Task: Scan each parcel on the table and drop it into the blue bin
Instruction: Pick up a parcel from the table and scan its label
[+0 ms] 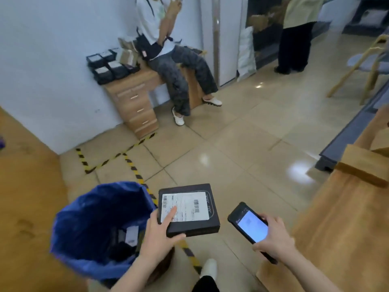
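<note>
Left grip (157, 236) holds black parcel (194, 227), barcodes on label (186, 206); right grip (273, 238) holds phone (250, 226); print illegible.

You're looking down on a glossy beige tiled floor (242, 148), yellow-and-black tape (129, 163) running across it and the blue bin (88, 211) standing on it. Over by the wall, a wooden drawer desk (139, 110) is carrying stacked black parcels (103, 70).

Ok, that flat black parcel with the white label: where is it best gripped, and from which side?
Probably at its near left corner, coming from the left, where the left hand pinches it: one finger on top, another along the thin near edge. The black parcel is a flat slab, label up, and that corner leaves the large barcode uncovered for the phone.
</note>
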Demonstrator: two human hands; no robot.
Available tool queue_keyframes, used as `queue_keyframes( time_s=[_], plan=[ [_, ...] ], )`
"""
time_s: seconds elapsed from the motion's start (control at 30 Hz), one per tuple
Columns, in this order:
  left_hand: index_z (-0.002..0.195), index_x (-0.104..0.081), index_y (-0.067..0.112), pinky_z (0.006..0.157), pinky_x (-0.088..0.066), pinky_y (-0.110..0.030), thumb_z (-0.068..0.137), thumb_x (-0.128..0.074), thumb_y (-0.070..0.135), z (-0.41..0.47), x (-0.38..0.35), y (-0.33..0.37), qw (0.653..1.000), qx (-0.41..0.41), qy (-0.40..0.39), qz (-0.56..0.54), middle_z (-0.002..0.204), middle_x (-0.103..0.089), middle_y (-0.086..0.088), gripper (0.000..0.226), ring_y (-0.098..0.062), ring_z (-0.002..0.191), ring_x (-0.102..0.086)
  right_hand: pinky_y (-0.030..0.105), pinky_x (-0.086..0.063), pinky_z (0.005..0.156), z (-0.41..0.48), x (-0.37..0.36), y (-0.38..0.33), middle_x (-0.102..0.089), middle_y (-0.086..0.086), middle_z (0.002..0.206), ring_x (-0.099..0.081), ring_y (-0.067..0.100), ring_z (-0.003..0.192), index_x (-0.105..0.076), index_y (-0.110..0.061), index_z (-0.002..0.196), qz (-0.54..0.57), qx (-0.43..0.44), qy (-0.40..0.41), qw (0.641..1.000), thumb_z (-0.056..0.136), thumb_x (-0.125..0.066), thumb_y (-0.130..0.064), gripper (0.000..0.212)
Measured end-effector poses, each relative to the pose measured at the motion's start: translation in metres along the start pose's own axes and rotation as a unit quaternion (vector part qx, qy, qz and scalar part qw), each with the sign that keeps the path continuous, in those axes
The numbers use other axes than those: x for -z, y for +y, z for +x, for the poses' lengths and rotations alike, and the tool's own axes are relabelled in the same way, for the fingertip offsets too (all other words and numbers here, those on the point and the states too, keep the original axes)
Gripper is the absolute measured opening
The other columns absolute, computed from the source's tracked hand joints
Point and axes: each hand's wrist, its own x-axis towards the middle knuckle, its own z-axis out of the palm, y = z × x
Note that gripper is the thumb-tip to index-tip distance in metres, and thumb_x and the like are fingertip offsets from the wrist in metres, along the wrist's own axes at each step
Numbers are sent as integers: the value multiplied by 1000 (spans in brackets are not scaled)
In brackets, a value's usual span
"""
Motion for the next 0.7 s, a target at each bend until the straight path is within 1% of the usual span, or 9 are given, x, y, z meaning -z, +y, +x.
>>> queue_keyframes(
  time_s=[0.07,0.13,0.23,0.3,0.43,0.53,0.63,0.7],
  plan=[
    [147,-25,49,117,-28,-39,74,-75,55,-20,22,-35,998,52,30,7,146,-16,6,89,-18,135,-22,31,-38,80,3,-15,-30,-32,-11,110,-36,7,95,-34,-38,135,-22,32,-24,999,52,-76,-35,93],
    [146,-30,47,115,-29,-38,73,-77,52,-36,41,-70,993,102,59,23,144,-20,1,87,-21,133,-25,30,-35,78,6,-30,-57,-33,-11,112,-39,8,95,-34,-38,135,-37,57,-43,997,51,-75,-35,93],
    [146,-33,45,112,-32,-39,72,-78,52,-51,70,-121,981,169,87,39,143,-25,-4,87,-25,129,-30,32,-41,81,11,-50,-97,-36,-10,117,-43,9,95,-35,-37,135,-53,84,-61,993,51,-77,-34,94],
    [147,-31,45,110,-35,-40,73,-76,55,-52,88,-155,973,206,87,58,143,-24,-5,87,-26,128,-30,35,-45,86,17,-66,-125,-37,-10,118,-45,11,96,-34,-36,135,-64,94,-73,991,51,-77,-34,95],
    [149,-27,44,107,-37,-38,74,-73,58,-37,124,-222,961,252,58,95,140,-22,-6,89,-28,126,-32,37,-46,90,28,-107,-184,-37,-8,120,-44,11,103,-34,-34,136,-80,97,-97,987,53,-79,-34,95],
    [150,-21,45,106,-37,-37,76,-68,62,-18,144,-266,955,264,21,132,142,-19,-7,89,-27,127,-30,37,-46,89,33,-145,-226,-36,-9,118,-43,9,102,-35,-34,136,-77,88,-118,986,50,-79,-33,96],
    [150,-15,46,103,-41,-35,77,-63,66,14,158,-314,949,265,-18,169,147,-14,-9,90,-28,129,-27,34,-46,85,46,-197,-275,-34,-13,113,-46,6,96,-37,-38,131,-68,87,-144,983,46,-74,-32,92],
    [151,-13,45,101,-43,-34,78,-63,65,36,161,-338,946,263,-46,186,148,-12,-10,90,-28,129,-26,30,-48,75,52,-230,-304,-34,-15,114,-49,8,94,-39,-38,130,-57,74,-170,981,45,-71,-31,91]
  ],
)
